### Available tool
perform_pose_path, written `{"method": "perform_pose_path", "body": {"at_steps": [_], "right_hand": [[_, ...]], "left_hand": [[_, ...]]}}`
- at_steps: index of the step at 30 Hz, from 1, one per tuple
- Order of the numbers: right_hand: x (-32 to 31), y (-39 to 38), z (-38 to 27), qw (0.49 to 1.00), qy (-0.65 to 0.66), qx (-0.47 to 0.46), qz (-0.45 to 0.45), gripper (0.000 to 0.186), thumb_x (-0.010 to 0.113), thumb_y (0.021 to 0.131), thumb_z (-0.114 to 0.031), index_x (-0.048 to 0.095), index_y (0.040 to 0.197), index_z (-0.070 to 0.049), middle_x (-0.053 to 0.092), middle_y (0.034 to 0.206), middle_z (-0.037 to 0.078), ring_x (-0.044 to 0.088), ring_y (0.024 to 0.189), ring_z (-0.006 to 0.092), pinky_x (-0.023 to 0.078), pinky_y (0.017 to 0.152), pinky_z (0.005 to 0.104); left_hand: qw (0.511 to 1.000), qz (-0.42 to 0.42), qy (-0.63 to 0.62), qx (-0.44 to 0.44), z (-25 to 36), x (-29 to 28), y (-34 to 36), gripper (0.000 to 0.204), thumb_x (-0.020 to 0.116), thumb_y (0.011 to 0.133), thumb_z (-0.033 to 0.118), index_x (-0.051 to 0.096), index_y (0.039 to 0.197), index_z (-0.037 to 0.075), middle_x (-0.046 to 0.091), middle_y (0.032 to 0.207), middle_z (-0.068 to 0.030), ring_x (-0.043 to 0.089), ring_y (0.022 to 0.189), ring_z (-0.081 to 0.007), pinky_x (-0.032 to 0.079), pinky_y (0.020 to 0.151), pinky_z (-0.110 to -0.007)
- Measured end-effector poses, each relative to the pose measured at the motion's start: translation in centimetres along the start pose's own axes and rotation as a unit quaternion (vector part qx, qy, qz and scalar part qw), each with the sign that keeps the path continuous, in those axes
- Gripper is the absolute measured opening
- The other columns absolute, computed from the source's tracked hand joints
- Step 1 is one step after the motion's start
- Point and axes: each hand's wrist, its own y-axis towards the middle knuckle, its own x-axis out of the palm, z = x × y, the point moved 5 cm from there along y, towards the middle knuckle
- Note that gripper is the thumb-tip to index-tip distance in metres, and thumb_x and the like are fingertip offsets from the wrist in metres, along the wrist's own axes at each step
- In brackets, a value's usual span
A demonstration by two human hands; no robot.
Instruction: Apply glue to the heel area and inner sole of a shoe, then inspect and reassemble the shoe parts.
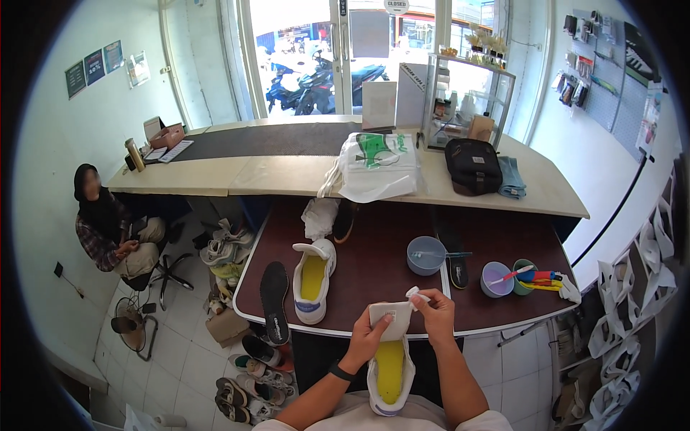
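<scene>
A white sneaker with a yellow insole (390, 373) is at my lap below the table edge. My left hand (363, 343) grips its raised white tongue (388, 316), thumb on the front. My right hand (435, 316) pinches a small white piece (413, 293), perhaps lace or cloth, at the tongue's upper right corner. The matching sneaker (312, 280) stands on the dark red table (374, 237), beside a black insole (274, 302). A blue bowl (424, 256) with a brush lies beyond my right hand.
Cups with brushes and gloves (496, 279) sit at the table's right. A cream counter (266, 176) behind holds a plastic bag (377, 165) and a black bag (471, 165). Several shoes (251, 391) cover the floor at left, where a seated person (108, 230) is. Hanging white bags (611, 302) line the right.
</scene>
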Motion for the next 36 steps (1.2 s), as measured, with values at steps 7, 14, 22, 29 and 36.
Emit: {"method": "perform_pose_path", "body": {"at_steps": [7, 14, 22, 29, 36], "right_hand": [[1.0, -0.7, -1.9, 0.978, -0.188, -0.086, -0.023, 0.023, 0.071, 0.087, -0.021, 0.071, 0.101, -0.003, 0.069, 0.084, 0.008, 0.064, 0.078, 0.0133, 0.05, 0.068, 0.027], [1.1, -0.7, -2.7, 0.932, -0.302, -0.198, -0.026, 0.014, 0.073, 0.081, -0.011, 0.07, 0.087, 0.001, 0.068, 0.083, 0.012, 0.064, 0.079, 0.0229, 0.05, 0.071, 0.0311], [0.1, -1.2, -2.1, 0.957, -0.229, -0.166, 0.059, 0.016, 0.069, 0.086, -0.011, 0.069, 0.095, 0.002, 0.069, 0.093, 0.014, 0.065, 0.083, 0.0216, 0.05, 0.076, 0.0314], [2.2, -2.2, -3.8, 0.913, -0.359, -0.193, -0.014, 0.018, 0.071, 0.085, -0.018, 0.07, 0.089, 0.0, 0.067, 0.085, 0.013, 0.064, 0.079, 0.0243, 0.049, 0.071, 0.0335], [1.9, -1.6, -3.4, 0.925, -0.35, -0.149, -0.002, 0.015, 0.07, 0.084, -0.015, 0.07, 0.087, -0.001, 0.067, 0.085, 0.012, 0.063, 0.08, 0.0257, 0.049, 0.073, 0.0352]], "left_hand": [[1.0, 0.005, -0.017, -0.018, -0.6, -0.1, 0.0, 0.024, 0.058, 0.096, 0.015, 0.057, 0.116, 0.003, 0.063, 0.101, -0.0036, 0.058, 0.091, -0.0091, 0.049, 0.079, -0.025], [0.999, -0.004, -0.014, -0.029, -1.4, -0.3, 0.0, 0.024, 0.059, 0.096, 0.016, 0.057, 0.115, 0.002, 0.063, 0.1, -0.0038, 0.058, 0.092, -0.0091, 0.049, 0.08, -0.026], [1.0, -0.015, -0.023, 0.003, -1.4, -0.2, -0.1, 0.028, 0.057, 0.098, 0.024, 0.054, 0.117, 0.003, 0.062, 0.098, -0.0037, 0.055, 0.092, -0.0074, 0.047, 0.082, -0.026], [0.998, -0.048, -0.032, -0.002, -0.4, 0.1, -0.3, 0.027, 0.056, 0.098, 0.02, 0.054, 0.12, 0.003, 0.062, 0.101, -0.0033, 0.054, 0.094, -0.0071, 0.046, 0.082, -0.026], [0.999, -0.045, -0.014, 0.005, -0.8, -0.1, -0.2, 0.027, 0.057, 0.097, 0.022, 0.055, 0.116, 0.002, 0.064, 0.098, -0.0054, 0.056, 0.092, -0.0085, 0.047, 0.081, -0.027]]}}
